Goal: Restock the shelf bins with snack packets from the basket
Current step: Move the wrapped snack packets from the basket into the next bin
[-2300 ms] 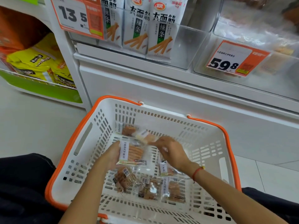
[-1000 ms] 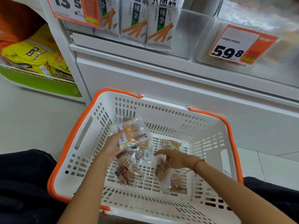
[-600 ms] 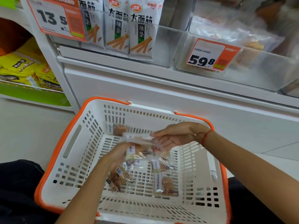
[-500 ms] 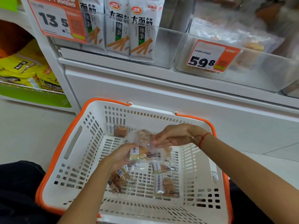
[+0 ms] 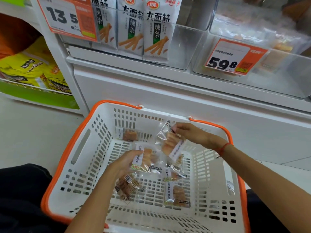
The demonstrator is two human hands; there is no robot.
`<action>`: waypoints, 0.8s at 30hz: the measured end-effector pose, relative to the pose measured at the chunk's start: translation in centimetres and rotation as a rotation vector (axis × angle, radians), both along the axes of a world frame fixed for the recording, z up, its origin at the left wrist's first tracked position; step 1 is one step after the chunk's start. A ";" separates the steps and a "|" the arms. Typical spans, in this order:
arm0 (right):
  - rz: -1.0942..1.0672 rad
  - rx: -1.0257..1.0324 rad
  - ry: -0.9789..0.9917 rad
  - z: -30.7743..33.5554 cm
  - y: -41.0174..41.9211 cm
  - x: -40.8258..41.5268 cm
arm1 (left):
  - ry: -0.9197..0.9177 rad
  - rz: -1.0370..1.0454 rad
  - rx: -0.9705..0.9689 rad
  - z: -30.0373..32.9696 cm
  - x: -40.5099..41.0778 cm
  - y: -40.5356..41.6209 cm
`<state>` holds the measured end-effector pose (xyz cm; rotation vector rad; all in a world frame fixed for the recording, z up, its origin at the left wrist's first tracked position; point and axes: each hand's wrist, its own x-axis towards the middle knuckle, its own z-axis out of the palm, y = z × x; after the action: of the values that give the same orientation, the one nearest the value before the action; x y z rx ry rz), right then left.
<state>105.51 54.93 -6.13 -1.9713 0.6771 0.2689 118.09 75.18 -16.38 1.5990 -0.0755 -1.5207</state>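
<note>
- Right hand (image 5: 190, 134): pinches a clear snack packet (image 5: 170, 142) by its top corner; the packet hangs tilted, long axis slanting down to the right.
- Left hand (image 5: 125, 163): grasps a second packet (image 5: 145, 158), long axis near upright.
- Basket (image 5: 80, 132): loose packets (image 5: 176, 190) lie on its floor beneath both hands.
- Clear bin (image 5: 277, 76), priced 59.8: far and right, nearer the right hand; its open top is above the frame, and the path up to it looks unobstructed.

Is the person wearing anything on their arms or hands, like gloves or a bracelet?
No gloves and no sleeves in view: both forearms are bare. The right hand has a thin red string bracelet tied round its wrist. The left hand and its wrist show nothing worn. No rings show on the fingers.
</note>
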 end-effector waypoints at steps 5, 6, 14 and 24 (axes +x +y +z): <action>0.123 -0.248 0.095 -1.9 2.2 0.6 | 0.057 0.095 -0.064 0.2 0.1 -0.2; 0.122 -0.321 0.077 -2.5 2.7 0.8 | 0.061 0.112 -0.070 0.5 0.1 -0.4; 0.023 -0.516 -0.054 -3.9 4.2 1.9 | 0.105 0.076 -0.071 1.4 -0.2 -0.6; -0.473 0.023 -0.074 -4.0 2.8 0.7 | 0.096 0.319 -0.083 0.4 -0.3 0.1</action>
<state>106.23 57.69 -10.14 -1.7290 1.0582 -0.0844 117.78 75.27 -15.96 1.3950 0.1609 -1.3249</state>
